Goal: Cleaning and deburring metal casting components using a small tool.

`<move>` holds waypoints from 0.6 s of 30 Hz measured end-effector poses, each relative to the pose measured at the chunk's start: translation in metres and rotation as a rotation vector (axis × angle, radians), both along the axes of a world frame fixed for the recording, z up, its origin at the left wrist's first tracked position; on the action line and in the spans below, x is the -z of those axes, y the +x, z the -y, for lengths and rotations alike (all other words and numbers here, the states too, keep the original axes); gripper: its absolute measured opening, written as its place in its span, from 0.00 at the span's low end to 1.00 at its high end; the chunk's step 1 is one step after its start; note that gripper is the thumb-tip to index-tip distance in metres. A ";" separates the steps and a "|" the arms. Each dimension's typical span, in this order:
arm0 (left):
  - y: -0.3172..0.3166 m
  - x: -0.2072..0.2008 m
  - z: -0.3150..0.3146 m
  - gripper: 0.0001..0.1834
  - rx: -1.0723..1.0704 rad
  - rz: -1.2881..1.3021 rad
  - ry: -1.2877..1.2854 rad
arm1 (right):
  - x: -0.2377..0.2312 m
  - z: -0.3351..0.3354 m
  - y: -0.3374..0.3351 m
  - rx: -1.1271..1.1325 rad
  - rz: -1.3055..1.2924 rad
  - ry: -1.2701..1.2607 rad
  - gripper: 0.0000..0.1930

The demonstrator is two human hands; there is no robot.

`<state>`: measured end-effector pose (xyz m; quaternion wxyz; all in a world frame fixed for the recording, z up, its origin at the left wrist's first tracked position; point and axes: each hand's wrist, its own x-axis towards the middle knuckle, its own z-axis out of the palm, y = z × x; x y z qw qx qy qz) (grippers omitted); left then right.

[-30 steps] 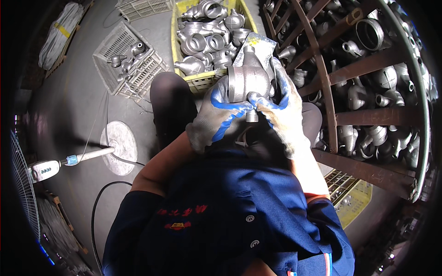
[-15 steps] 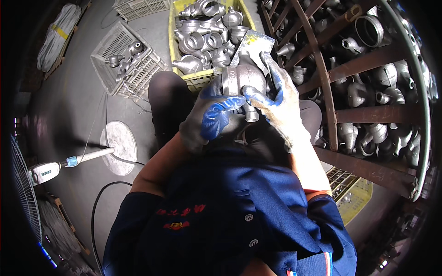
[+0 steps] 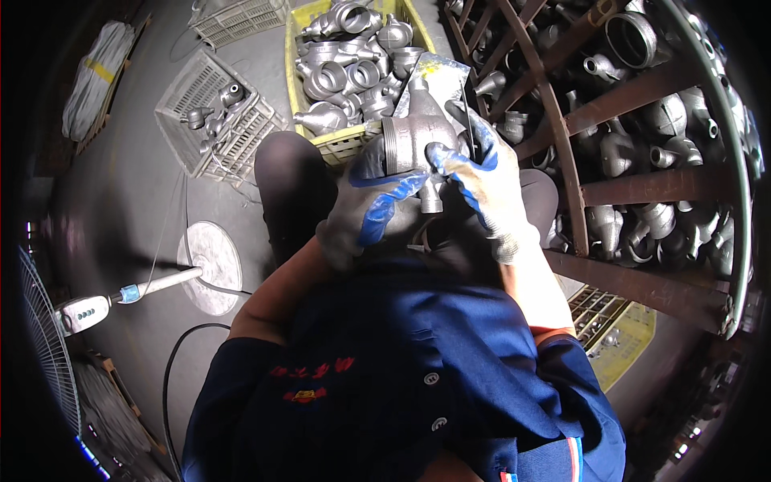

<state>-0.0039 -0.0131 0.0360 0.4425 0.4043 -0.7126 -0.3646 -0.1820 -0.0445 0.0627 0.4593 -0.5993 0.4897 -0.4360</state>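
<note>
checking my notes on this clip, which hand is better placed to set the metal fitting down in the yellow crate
Left, probably. The left hand cups the metal fitting from below on the side toward the yellow crate. The right hand grips its far side, also pinching a thin tool.

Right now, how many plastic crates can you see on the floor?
4: a yellow plastic crate full of grey metal fittings ahead, two white lattice crates to its left, another yellow crate at right. More may be hidden.
</note>
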 end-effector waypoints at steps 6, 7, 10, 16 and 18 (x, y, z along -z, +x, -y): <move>-0.008 -0.015 -0.004 0.26 0.122 -0.851 0.613 | 0.010 0.005 0.000 0.030 0.198 0.230 0.26; -0.008 -0.017 -0.005 0.26 0.122 -0.851 0.615 | 0.010 0.005 0.000 0.031 0.198 0.231 0.26; -0.005 -0.016 -0.005 0.29 0.032 -0.392 0.271 | 0.007 0.002 0.003 0.041 0.120 0.230 0.28; -0.007 -0.019 -0.013 0.27 -0.024 -0.537 0.132 | 0.003 -0.005 0.002 -0.029 -0.229 -0.204 0.34; 0.003 0.004 -0.008 0.25 -0.034 -0.565 0.356 | 0.005 -0.003 -0.005 -0.075 -0.260 -0.253 0.35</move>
